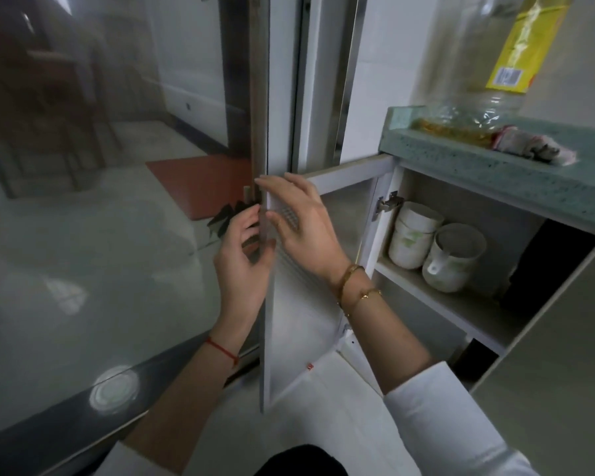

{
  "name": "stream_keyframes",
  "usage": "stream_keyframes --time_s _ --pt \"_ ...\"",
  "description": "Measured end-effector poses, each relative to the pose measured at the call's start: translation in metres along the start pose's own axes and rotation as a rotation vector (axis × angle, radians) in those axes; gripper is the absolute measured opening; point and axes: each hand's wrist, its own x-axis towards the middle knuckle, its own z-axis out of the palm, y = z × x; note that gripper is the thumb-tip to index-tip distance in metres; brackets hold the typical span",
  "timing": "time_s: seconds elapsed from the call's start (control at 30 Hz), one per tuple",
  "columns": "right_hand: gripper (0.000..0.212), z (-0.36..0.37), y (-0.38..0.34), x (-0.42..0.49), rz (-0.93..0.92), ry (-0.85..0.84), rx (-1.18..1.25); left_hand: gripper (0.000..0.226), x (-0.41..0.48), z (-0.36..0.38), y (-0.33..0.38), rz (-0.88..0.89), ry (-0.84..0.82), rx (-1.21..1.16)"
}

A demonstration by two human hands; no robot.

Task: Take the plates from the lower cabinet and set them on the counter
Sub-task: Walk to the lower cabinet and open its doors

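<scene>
Head view: door [299,321] stands wide, its edge beside glass [117,235]. Left hand [243,266] fingers grip that edge; right hand [303,225] fingers lie straight on its inner face. Plates unseen; bowls [409,235] on shelf [461,304], well right.

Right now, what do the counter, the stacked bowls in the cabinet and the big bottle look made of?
Counter: speckled green stone or composite, matte, judging by the flecks. Stacked bowls: probably glazed ceramic, white with a soft sheen. Big bottle: clear plastic, seemingly; see-through ribbed wall, yellow label.
</scene>
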Motion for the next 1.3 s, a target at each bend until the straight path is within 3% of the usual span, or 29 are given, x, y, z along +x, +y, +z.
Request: stream_keyframes --time_s 0.23,0.5,0.63,0.77,0.83,0.9,1.3 --pt "0.055 0.022 0.002 0.011 0.005 0.008 -0.019 0.053 0.013 -0.005 -0.013 -0.02 -0.044 -0.037" --pt "0.057 0.038 0.0 0.024 -0.004 0.023 -0.089 0.079 0.027 -0.014 -0.029 -0.054 -0.284 -0.016" --pt "0.059 0.041 0.002 0.024 0.0 0.015 -0.081 0.081 0.029 -0.019 -0.031 -0.057 -0.347 -0.021" --pt "0.06 0.034 0.002 0.019 0.019 0.024 0.002 0.072 0.018 -0.014 -0.027 0.033 -0.209 0.055" --pt "0.058 0.023 0.006 0.009 0.035 0.126 -0.006 0.06 0.011 -0.007 -0.023 0.146 -0.095 0.061" --pt "0.054 0.008 0.016 -0.008 0.079 0.249 -0.086 0.049 0.004 0.006 -0.019 0.185 -0.093 0.005" --pt "0.037 -0.14 0.077 -0.162 0.416 0.543 -0.539 0.04 -0.056 0.165 0.037 -0.1 -0.804 -0.412"
